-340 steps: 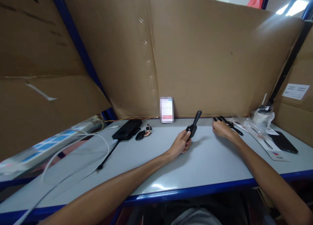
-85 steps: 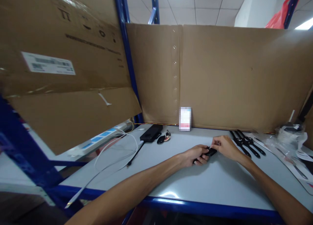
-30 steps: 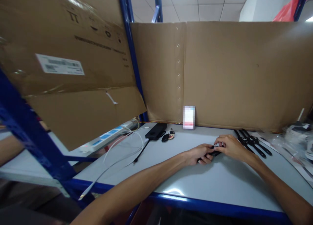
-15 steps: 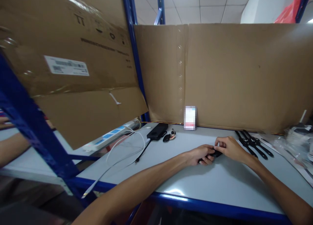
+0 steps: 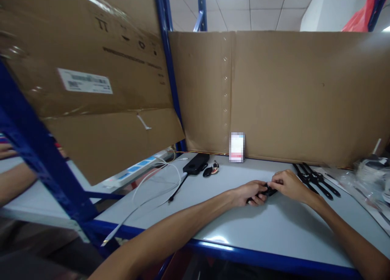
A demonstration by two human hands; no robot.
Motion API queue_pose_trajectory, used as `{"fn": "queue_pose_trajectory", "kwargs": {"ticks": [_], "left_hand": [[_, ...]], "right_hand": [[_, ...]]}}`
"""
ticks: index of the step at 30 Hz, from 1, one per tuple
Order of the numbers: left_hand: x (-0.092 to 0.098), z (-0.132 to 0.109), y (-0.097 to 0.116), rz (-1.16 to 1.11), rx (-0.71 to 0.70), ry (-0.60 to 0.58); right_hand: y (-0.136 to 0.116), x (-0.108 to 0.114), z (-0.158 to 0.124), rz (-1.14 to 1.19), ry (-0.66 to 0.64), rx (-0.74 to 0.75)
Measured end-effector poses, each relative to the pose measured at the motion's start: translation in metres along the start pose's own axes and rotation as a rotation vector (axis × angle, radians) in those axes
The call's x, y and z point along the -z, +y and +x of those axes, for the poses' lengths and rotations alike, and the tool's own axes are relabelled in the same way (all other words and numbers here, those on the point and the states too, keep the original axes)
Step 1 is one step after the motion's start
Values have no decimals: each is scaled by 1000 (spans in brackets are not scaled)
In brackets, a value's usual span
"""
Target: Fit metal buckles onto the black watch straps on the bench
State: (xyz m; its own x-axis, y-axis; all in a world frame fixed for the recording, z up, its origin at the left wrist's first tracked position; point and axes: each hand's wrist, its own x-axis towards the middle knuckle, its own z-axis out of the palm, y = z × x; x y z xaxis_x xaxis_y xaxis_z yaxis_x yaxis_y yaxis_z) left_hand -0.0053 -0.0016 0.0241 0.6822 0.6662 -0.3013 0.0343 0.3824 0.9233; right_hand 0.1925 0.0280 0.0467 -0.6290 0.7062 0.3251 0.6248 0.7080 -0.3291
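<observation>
White cable (image 5: 111,235) curling over counter (image 5: 237,227); black device (image 5: 196,164) and keys (image 5: 207,171) lying behind. Blurred screen (image 5: 237,147) standing against cardboard (image 5: 280,97). Left hand (image 5: 247,192) gripping black object (image 5: 269,190) above counter; right hand (image 5: 286,184) bringing bunched fingertips to its right end, pinch unclear. Black tools (image 5: 314,180) lying rightward, near plastic packaging (image 5: 370,174).

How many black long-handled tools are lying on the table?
3. They lie side by side, just past the right hand: the left tool, the middle tool and the right tool. The arm may hide others.
</observation>
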Motion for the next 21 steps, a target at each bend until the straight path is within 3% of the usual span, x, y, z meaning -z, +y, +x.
{"fn": "queue_pose_trajectory", "kwargs": {"ticks": [8,16,21], "left_hand": [[-3,-3,3,-1,2,-2],[-7,-5,6,14,20,27],[-7,-7,6,17,18,13]], "right_hand": [[-7,1,0,158,-32,-2],[-3,1,0,-55,10,-55],[0,-2,0,-71,3,-45]]}}
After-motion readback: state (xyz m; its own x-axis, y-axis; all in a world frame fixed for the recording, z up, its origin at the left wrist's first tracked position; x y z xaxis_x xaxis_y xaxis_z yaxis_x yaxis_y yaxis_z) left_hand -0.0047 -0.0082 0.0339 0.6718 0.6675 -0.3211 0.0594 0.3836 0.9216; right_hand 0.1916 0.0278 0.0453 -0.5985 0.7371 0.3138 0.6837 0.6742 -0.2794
